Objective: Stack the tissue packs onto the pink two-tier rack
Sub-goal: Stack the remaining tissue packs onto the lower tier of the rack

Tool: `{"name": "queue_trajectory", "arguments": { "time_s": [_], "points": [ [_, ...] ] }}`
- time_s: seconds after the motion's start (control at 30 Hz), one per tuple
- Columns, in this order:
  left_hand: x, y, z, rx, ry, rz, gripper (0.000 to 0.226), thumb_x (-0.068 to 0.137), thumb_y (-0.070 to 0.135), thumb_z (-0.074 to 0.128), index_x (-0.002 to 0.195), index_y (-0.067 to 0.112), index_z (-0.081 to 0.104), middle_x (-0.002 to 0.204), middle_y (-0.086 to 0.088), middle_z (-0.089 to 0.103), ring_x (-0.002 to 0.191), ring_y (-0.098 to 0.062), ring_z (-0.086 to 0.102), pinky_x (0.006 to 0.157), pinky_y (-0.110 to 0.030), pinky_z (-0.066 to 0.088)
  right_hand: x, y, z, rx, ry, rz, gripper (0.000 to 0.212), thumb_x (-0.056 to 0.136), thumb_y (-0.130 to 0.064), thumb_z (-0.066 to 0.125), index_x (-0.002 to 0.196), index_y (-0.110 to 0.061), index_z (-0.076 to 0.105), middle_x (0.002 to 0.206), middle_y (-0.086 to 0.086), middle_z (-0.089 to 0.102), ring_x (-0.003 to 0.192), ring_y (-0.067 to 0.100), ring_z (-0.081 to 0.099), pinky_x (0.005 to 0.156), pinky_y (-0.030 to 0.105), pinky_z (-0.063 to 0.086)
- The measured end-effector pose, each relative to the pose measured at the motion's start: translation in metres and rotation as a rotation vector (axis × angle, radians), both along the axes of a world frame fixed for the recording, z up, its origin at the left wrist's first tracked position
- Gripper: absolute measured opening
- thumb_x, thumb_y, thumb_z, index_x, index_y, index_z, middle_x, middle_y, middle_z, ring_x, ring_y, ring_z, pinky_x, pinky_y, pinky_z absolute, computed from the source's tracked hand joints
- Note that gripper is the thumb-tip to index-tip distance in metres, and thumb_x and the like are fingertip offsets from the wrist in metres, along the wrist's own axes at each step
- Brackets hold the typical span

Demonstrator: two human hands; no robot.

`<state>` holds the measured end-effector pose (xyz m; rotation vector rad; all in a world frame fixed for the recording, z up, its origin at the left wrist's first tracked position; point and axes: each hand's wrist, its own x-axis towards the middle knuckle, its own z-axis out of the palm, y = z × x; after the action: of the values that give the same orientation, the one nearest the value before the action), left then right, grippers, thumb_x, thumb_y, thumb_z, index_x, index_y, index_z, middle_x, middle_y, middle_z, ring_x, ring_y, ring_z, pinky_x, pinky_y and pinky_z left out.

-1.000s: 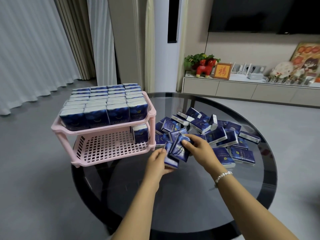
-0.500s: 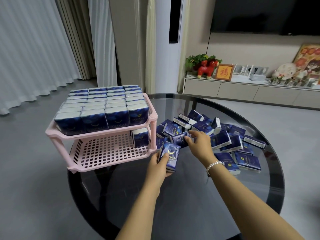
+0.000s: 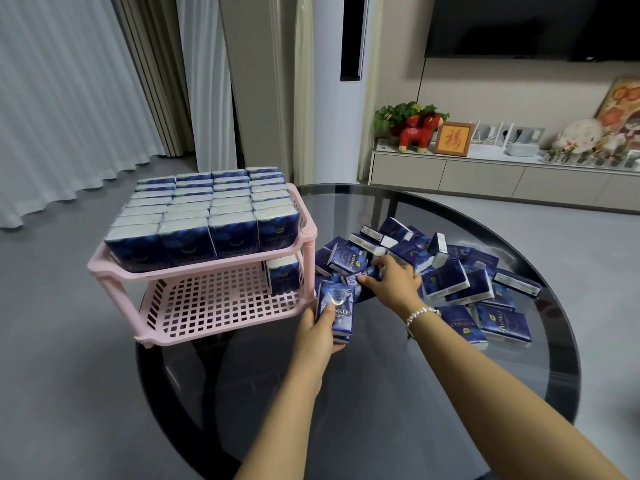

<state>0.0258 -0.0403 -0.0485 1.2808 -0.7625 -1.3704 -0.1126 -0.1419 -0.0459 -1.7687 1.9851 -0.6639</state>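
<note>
At the left of the round glass worktop [image 3: 381,393] stands the pink two-tier rack [image 3: 207,271]. Its top tier is filled with upright blue tissue packs [image 3: 207,216] in rows; its lower tier carries a single upright pack [image 3: 284,277] at the far right corner. Just right of the rack's near right corner, the left hand [image 3: 320,327] has its grip closed round one upright held pack [image 3: 336,311], thumb across the front. Right of that, the right hand [image 3: 393,284] pinches a second pack [image 3: 367,273] at the near left edge of a loose heap of packs [image 3: 460,282] spread over the right of the worktop. A beaded bracelet [image 3: 420,313] circles the right wrist.
</note>
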Motion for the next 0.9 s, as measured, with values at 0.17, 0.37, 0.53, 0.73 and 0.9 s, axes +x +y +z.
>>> {"name": "queue_trajectory", "arguments": {
  "time_s": [0.17,0.37,0.53,0.73,0.9],
  "points": [
    [0.004,0.006,0.003,-0.01,-0.016,0.01,0.021,0.1,0.018,0.045,0.118,0.027,0.048,0.095,0.004,0.062,0.081,-0.013,0.063,0.076,-0.037,0.054,-0.01,0.012,0.007,-0.112,-0.334,-0.002,0.035,0.086,-0.03,0.065,0.119,-0.022,0.059,0.124,0.001,0.06,0.119,0.022,0.052,0.1,0.042,0.042],
    [0.005,0.018,0.007,-0.04,-0.068,-0.035,0.025,0.101,0.017,0.042,0.123,0.029,0.044,0.095,0.008,0.061,0.08,-0.01,0.061,0.078,-0.035,0.053,-0.03,0.046,0.033,-0.138,-0.697,0.048,0.027,0.085,-0.017,0.066,0.112,-0.015,0.063,0.108,0.0,0.064,0.098,0.015,0.06,0.085,0.031,0.052],
    [-0.002,0.029,0.011,-0.065,-0.125,-0.139,0.036,0.102,0.022,0.039,0.134,0.038,0.037,0.107,0.006,0.061,0.08,-0.012,0.062,0.076,-0.035,0.054,-0.02,0.083,0.047,-0.102,-0.788,0.165,0.015,0.086,-0.011,0.065,0.1,-0.008,0.068,0.09,0.001,0.068,0.075,0.006,0.062,0.065,0.008,0.049],
    [-0.002,0.044,0.019,-0.084,-0.049,-0.213,0.034,0.102,0.034,0.032,0.131,0.025,0.047,0.112,-0.005,0.065,0.086,-0.016,0.064,0.077,-0.038,0.054,0.009,0.105,0.035,-0.169,-0.667,0.193,0.007,0.082,-0.021,0.07,0.089,-0.021,0.07,0.09,-0.004,0.069,0.08,0.005,0.063,0.074,0.015,0.05],
    [0.009,0.055,0.015,-0.138,-0.146,-0.264,0.034,0.097,0.034,0.047,0.131,0.033,0.05,0.123,0.001,0.065,0.109,-0.016,0.063,0.096,-0.044,0.051,0.023,0.118,0.028,-0.25,-0.554,0.265,0.021,0.084,-0.028,0.066,0.105,-0.026,0.07,0.095,-0.019,0.059,0.099,0.003,0.055,0.085,0.016,0.042]
  ]
}}
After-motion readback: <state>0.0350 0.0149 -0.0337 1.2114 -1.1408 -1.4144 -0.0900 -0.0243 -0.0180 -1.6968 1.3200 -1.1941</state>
